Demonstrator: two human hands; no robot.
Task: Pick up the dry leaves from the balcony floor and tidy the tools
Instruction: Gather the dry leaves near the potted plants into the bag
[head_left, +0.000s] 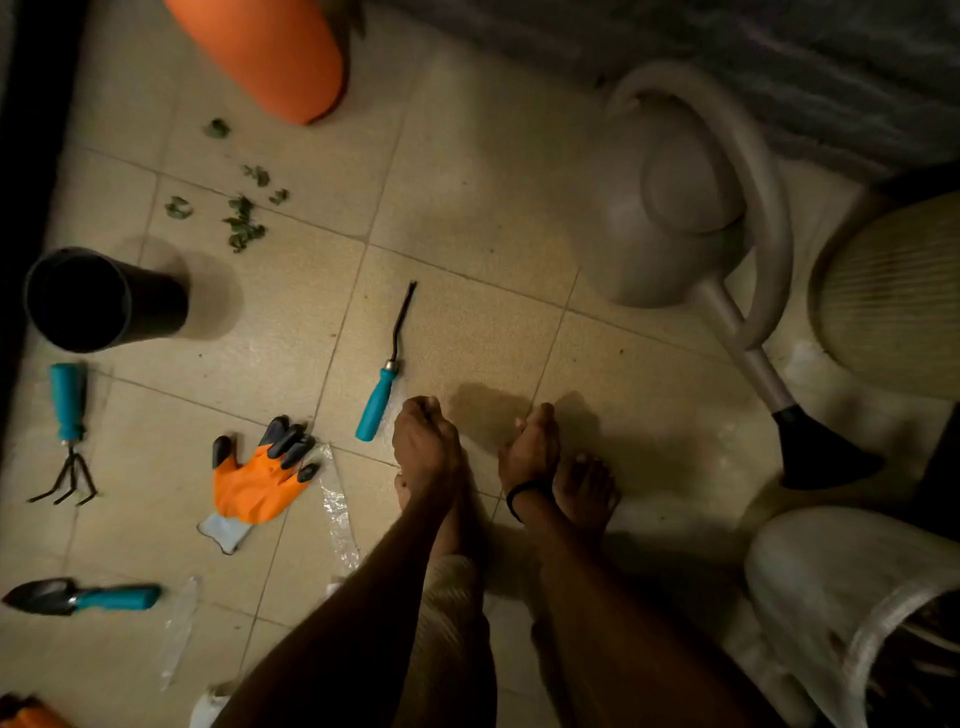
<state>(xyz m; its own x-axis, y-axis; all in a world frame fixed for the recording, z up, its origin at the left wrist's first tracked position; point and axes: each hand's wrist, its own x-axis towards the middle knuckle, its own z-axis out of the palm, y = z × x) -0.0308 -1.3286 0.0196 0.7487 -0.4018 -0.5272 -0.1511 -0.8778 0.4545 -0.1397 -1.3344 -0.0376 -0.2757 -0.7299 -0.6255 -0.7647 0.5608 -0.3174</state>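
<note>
The dry leaves (241, 223) lie on the far left of the tiled floor (467, 208). They are small, curled and dull green. Most sit in one loose clump, with a few single pieces scattered just beyond it towards the orange pot (265, 52) at the far edge. They are well apart from both hands.

The left hand (426, 441) hangs over the floor with its fingers curled under into a fist, and nothing shows in it. The right hand (530, 447), just beside it, has its fingers loosely bent and holds nothing. A dark band circles its wrist.

The tools are spread on the tiles, all with teal handles:
- A thin forked weeder (384, 374) lies just left of the left hand.
- A small three-pronged rake (67, 431) lies at the left edge.
- A trowel (83, 597) lies nearer, also on the left.

An orange glove (260, 478) with black fingertips lies between the rake and the left hand, partly on a strip of clear plastic (337, 509).

A black pot (98, 299) stands between the rake and the leaves. Its inside is too dark to tell what it holds. A beige watering can (691, 208) with a black spray head sits on the right, its spout pointing near. At the near right a white pot (841, 587) holds something dark and stringy.
</note>
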